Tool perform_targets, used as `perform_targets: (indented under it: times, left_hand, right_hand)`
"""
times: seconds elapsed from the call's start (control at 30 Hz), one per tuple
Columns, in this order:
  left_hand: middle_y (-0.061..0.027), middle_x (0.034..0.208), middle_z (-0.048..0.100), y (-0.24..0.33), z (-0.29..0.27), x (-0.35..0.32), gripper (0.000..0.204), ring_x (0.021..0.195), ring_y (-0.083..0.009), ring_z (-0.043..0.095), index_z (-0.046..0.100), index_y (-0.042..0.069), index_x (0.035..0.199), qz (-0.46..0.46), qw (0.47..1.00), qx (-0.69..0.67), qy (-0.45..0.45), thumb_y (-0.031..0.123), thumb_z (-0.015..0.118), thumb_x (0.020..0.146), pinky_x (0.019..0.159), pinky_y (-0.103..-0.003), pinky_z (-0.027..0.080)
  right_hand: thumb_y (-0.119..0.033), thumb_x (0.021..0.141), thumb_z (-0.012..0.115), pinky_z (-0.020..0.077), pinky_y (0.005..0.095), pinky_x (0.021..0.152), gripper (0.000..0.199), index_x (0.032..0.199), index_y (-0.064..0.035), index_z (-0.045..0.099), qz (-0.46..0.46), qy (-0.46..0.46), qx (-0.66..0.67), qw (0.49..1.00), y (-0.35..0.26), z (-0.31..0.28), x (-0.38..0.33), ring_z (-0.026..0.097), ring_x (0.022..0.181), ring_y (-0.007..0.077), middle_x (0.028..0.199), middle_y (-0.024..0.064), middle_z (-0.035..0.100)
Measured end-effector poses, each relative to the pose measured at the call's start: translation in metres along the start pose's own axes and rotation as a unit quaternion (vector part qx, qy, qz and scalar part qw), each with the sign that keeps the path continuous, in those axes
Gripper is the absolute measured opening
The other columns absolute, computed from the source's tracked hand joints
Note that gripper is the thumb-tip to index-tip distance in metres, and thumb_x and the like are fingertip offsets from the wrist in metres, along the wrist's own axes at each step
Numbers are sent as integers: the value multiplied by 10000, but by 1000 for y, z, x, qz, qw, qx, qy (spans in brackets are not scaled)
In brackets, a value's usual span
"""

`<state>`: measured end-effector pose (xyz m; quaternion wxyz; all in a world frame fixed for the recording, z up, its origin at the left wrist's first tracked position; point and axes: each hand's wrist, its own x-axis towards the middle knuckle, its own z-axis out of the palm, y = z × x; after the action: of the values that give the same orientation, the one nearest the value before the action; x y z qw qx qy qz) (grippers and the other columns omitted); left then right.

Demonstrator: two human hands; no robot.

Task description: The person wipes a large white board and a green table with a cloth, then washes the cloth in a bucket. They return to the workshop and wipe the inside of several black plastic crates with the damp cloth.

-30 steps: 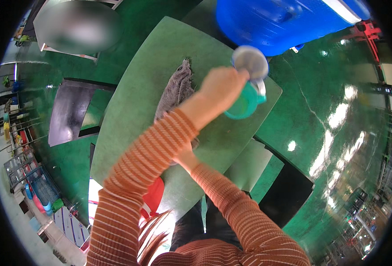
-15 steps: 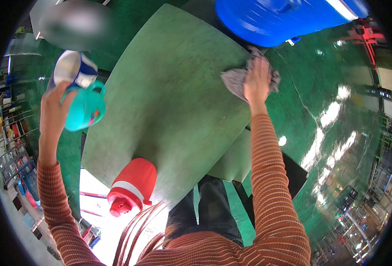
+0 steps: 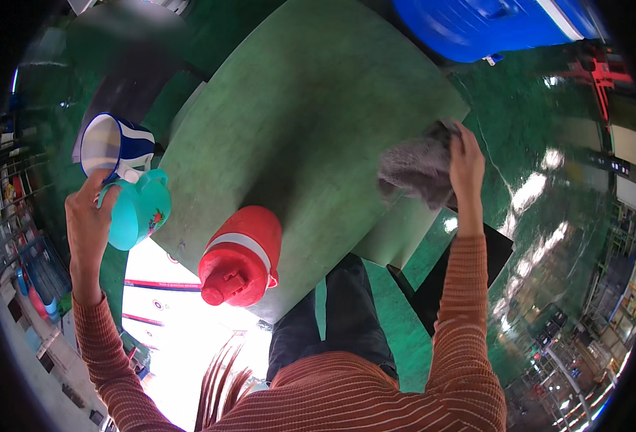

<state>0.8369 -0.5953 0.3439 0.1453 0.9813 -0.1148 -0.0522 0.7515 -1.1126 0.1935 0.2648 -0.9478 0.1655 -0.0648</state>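
Observation:
My left hand (image 3: 91, 209) is closed on two drinking vessels beyond the table's left edge. One is a blue-and-white mug (image 3: 137, 149), tipped so its pale inside shows; the other is a teal cup (image 3: 132, 219) with a small red motif, just below it. Over the right edge of the green tabletop (image 3: 318, 144), my right hand (image 3: 467, 169) grips a grey cloth (image 3: 415, 164), which hangs bunched from the fingers. A red jug (image 3: 250, 241) with a white band and red lid stands at the near left of the table, touched by neither hand.
Beyond the far right corner is a big blue container (image 3: 476, 29) with a small spigot. A bright white box or panel (image 3: 161, 309) lies below the near left edge. A red metal stand (image 3: 598, 90) is on the shiny green floor, far right.
My right hand has drawn the cloth nearer and to the right, lifting it into a bunch. My left hand, still holding the mug and cup, is slightly lower in view.

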Motion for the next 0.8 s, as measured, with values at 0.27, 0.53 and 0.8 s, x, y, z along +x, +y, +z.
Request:
perform_targets:
  times: [0.27,0.53,0.8]
  left_hand:
    - [-146,773,627,7,10,-2,163,620,-202,617,560,-7,932,-33,999,-18,-39,28,583,775,592,-286,462]
    - [-142,836,643,3,16,6,215,750,-188,643,568,22,1005,-67,997,31,-39,49,568,791,636,-287,477]
    - [-113,905,650,7,8,-13,242,820,-207,643,574,49,1040,-75,996,52,-22,112,589,807,690,-325,508]
  right_hand:
    - [-302,790,572,153,500,1059,549,1284,-112,423,-262,-173,-31,949,-116,175,-100,241,1308,288,1388,115,316]
    - [-294,868,449,221,523,1034,435,1285,-171,427,-335,-111,-182,918,-63,163,38,299,1281,235,1373,28,357]
    - [-360,926,327,217,494,1042,447,1316,-146,376,-103,86,-195,972,46,149,94,259,1304,253,1408,83,298]
